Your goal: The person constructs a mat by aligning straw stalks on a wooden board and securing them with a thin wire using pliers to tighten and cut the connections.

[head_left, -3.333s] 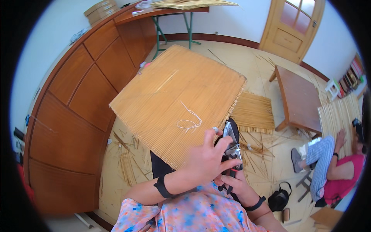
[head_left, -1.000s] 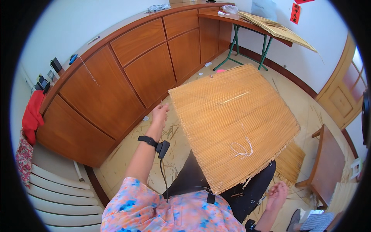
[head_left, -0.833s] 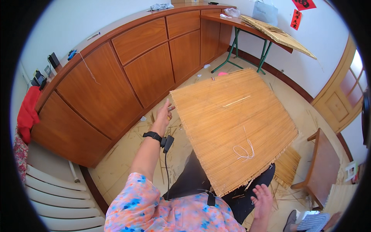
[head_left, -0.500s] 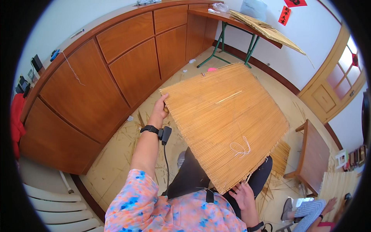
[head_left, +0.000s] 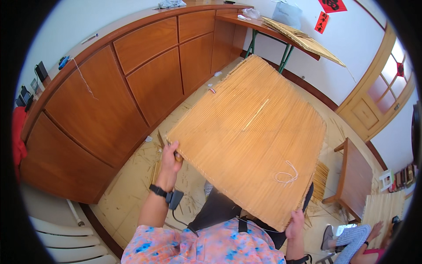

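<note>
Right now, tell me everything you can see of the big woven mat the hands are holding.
The woven mat is a large rectangular panel of thin, pale golden straw-like stalks laid side by side, stitched along the near edge. It is held flat over the lap, tilted slightly. The left hand grips its left corner and the right hand its near right corner. A loop of white string lies on top near the right edge, and one loose pale stalk lies across the middle.

Two red paper signs (head_left: 332,5) hang on the white wall; a smaller red tag (head_left: 400,69) hangs on the door.
</note>
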Demonstrator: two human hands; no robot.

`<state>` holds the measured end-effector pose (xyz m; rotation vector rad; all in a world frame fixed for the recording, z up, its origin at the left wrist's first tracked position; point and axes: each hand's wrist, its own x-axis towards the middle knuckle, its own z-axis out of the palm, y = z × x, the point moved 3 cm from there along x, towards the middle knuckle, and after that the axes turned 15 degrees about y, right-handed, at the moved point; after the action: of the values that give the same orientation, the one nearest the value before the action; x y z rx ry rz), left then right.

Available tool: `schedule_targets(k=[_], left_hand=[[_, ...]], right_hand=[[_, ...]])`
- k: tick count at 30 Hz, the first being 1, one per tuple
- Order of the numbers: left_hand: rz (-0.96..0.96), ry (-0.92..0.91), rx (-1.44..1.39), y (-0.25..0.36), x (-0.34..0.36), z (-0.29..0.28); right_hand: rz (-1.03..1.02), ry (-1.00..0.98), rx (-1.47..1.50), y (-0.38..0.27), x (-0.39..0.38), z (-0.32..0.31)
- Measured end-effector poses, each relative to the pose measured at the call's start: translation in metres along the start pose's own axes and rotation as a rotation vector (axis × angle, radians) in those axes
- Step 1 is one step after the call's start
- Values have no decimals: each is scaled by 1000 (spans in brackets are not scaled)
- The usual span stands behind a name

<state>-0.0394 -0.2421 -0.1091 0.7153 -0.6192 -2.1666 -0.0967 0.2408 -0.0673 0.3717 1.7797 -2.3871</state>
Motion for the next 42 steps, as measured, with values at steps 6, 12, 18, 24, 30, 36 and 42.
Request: schedule_targets(k=[6, 12, 18, 24, 30, 36, 42], left_hand=[[-73, -11, 17, 8, -87, -12], [-207, 13, 135, -34, -142, -37], [-356, -4, 229, -46, -174, -45], [-384, -183, 745, -40, -146, -103], [-335, -36, 718, -10, -97, -114], [-309, -120, 657, -26, -73, -47], [-355, -178, 533, -34, -64, -20]], right_hand=[[-93, -109, -122, -55, 44, -22], [-98, -268, -111, -67, 119, -43], [-22, -344, -154, -68, 149, -49], [-36, -392, -186, -82, 162, -56], [177, -257, -102, -61, 218, -122], [191, -105, 5, -60, 209, -149], [428, 9, -18, -38, 211, -240]])
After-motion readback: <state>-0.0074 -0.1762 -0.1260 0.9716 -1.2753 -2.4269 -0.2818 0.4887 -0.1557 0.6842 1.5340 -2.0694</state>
